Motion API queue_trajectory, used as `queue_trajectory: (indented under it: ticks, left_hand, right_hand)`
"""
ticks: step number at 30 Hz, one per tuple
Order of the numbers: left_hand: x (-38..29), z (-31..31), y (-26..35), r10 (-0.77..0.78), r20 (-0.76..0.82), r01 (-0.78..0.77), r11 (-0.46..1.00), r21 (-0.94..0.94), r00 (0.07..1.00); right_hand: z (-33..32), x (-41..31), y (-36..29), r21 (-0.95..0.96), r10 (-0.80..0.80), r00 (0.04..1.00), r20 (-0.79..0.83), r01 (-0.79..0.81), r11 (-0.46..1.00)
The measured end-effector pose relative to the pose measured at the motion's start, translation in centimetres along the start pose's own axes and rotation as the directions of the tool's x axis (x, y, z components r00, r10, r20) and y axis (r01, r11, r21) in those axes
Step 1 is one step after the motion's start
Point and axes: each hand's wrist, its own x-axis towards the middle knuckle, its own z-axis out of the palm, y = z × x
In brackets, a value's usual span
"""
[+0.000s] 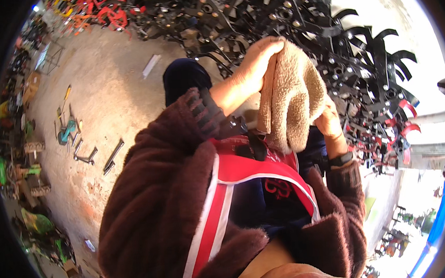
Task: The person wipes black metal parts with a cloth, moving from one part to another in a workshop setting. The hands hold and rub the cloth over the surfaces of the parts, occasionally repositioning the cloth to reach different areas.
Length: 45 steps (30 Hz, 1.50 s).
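Note:
My left hand (252, 65) grips the upper left edge of a fuzzy tan cloth piece (291, 87), with the thumb near its top. The cloth hangs in rounded, finger-like folds; whether it is a glove or a folded cloth, I cannot tell. At its lower right side, my right hand (328, 120) holds it too, some fingers hidden behind the fabric. A dark band (341, 160) circles the right wrist. Below the cloth, a red apron (259, 168) with white trim covers my front and lap. One dark-clad knee (187, 79) shows left of the hands.
A large heap of black curved metal blades (209, 18) lies ahead and right, with red metal parts (111, 15) behind. On the concrete floor (104, 69) at left lie combination wrenches (113, 157), a yellow-handled screwdriver (67, 92) and a teal tool (66, 131). Green machine parts (38, 221) line the far left.

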Motion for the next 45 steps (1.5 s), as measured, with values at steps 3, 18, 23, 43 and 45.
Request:
queue_trajectory:
  ticks: [3,18,23,43,45]
  left_hand:
    - [-0.7,-3.2,-0.8,0.015,-0.051,-0.012,0.998,0.060,0.999]
    - [-5.9,-7.6,4.6,-0.052,-0.163,0.063,0.996,0.064,0.985]
    - [-2.6,-11.5,10.1,0.286,-0.373,-0.242,0.957,0.162,0.882]
    - [9.8,-25.0,15.1,0.282,-0.002,0.045,-0.146,0.988,0.959]
    - [9.9,-24.6,15.3,0.239,-0.015,0.119,-0.426,0.897,0.971]
  right_hand:
    - [-0.4,2.2,0.9,-0.042,-0.085,0.988,-0.128,0.080,0.996]
    - [5.6,14.9,5.6,0.353,0.262,0.958,0.114,-0.286,0.891]
    - [9.0,16.3,11.8,-0.496,0.591,0.599,0.540,-0.340,0.799]
    - [6.4,25.6,14.6,-0.414,0.676,0.672,0.304,-0.545,0.729]
    - [6.4,25.8,14.6,-0.412,0.659,0.693,0.291,-0.531,0.740]
